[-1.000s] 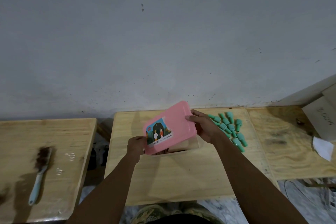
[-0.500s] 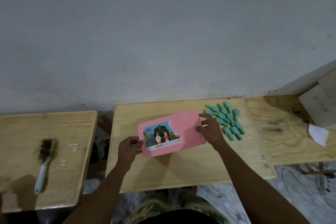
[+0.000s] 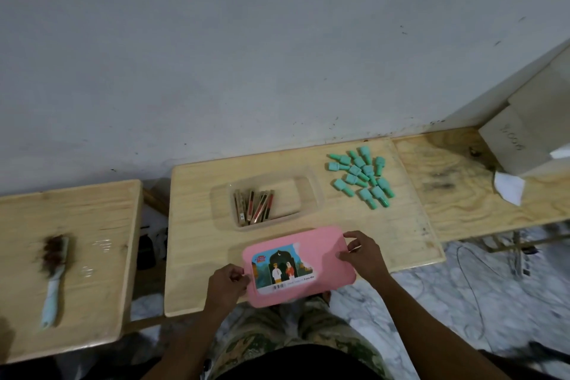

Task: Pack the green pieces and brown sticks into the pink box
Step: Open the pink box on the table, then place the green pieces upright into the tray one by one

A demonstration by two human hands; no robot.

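Note:
The pink lid [image 3: 320,259] with a picture sticker lies at the front edge of the middle wooden table [image 3: 197,188], overhanging it slightly. My left hand [image 3: 226,285] grips its left edge and my right hand [image 3: 362,253] grips its right edge. Behind the lid stands the clear box base [image 3: 311,194], uncovered, holding several brown sticks [image 3: 254,205] on its left side. Several green pieces [image 3: 362,177] lie in a loose pile on the table to the right of the base.
A brush with a pale blue handle [image 3: 54,271] lies on the left table [image 3: 92,213]. A white cardboard box [image 3: 518,145] and a paper scrap [image 3: 509,187] sit on the right table. A marbled floor and cables show below. A grey wall rises behind.
The pink lid came off the box base and moved toward me to the table's front edge, held by both hands. The base and sticks are now exposed.

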